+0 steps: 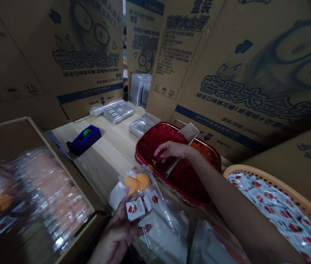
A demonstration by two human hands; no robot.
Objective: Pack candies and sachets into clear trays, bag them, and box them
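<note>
The left hand [118, 229] grips a clear bag [155, 220]. The right hand [172, 150], half open, hovers over a scoop [189, 132] in a red basket [144, 146].

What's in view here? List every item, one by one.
cardboard cartons: several, tan with blue print, standing around the table
wooden table: 1, pale, centre
tape dispenser: 1, blue with green roll, on the table
clear plastic trays: three stacks, clear, at the table's far end
open carton: 1, brown, lower left, holding packed bags
red basket: 1, red, right of centre, holding red and orange pieces
scoop: 1, tan, in the red basket
orange basket: 1, orange, far right, holding white and red packets
clear bag: 1, lower centre, at the left hand
orange pieces: 2, orange, in the clear bag
sachets: 2, white and red, in the left hand
left hand: 1, lower centre
right hand: 1, over the red basket
</note>
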